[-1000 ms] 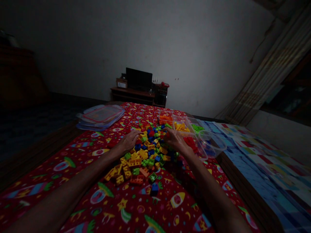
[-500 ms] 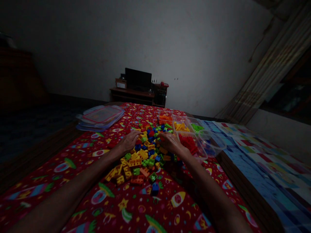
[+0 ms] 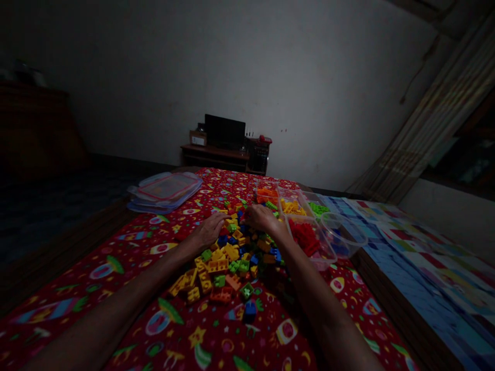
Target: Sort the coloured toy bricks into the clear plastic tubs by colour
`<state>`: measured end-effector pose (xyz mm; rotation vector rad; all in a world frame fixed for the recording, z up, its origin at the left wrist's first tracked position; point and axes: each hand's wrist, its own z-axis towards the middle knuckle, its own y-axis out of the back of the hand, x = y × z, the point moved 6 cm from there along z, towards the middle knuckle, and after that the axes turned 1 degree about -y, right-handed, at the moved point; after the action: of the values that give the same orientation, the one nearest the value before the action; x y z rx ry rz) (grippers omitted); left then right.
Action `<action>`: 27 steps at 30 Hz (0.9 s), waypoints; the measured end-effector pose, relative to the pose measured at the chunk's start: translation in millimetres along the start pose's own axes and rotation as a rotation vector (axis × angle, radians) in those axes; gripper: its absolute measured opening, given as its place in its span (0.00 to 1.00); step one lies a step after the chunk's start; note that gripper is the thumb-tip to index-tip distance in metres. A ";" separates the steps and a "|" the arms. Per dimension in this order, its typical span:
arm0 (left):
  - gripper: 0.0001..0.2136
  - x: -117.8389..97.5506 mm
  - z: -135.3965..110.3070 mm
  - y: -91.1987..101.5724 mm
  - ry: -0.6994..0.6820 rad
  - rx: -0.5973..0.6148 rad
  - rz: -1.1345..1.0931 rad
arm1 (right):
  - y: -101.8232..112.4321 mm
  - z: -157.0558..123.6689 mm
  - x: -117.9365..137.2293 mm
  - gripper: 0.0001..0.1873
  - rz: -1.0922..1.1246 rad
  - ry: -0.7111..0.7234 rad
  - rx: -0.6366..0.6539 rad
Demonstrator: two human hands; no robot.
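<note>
A loose heap of toy building bricks (image 3: 232, 251) in yellow, green, blue, orange and red lies on a red patterned cloth (image 3: 185, 330). My left hand (image 3: 211, 228) rests at the heap's left side, fingers reaching over the bricks; whether they grip one is hidden in the dim light. My right hand (image 3: 263, 219) is bent down into the far part of the heap, its fingertips out of sight among the bricks. To its right stand clear containers with sorted bricks: orange bricks (image 3: 266, 195), yellow bricks (image 3: 293, 206), red bricks (image 3: 305, 237) and green bricks (image 3: 318, 208).
A round clear tub (image 3: 350, 238) with blue bricks stands at the right edge of the cloth. Stacked plastic lids (image 3: 166, 189) lie at the far left. A single blue brick (image 3: 249, 310) sits nearest me. Behind are a desk (image 3: 214, 154) and a dark monitor (image 3: 225, 131).
My right hand has shifted left, closer to my left hand, over the heap. My left hand stays at the heap's left side. The whole view has tilted slightly.
</note>
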<state>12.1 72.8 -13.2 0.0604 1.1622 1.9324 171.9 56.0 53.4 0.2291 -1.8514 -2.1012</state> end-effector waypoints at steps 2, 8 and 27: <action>0.22 -0.2 -0.2 -0.6 0.004 0.000 -0.005 | 1.7 -3.5 1.5 0.15 0.047 0.010 -0.020; 0.23 3.6 1.7 -1.2 0.017 -0.022 0.005 | 39.7 -18.6 -28.6 0.16 0.167 -0.099 -0.251; 0.27 71.5 -6.4 78.8 0.383 0.240 0.102 | 45.3 -34.5 -51.0 0.14 -0.057 -0.147 -0.078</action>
<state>-86.3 101.7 15.7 -0.1305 1.6709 1.9347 237.2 37.1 88.2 0.1122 -1.8586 -2.2794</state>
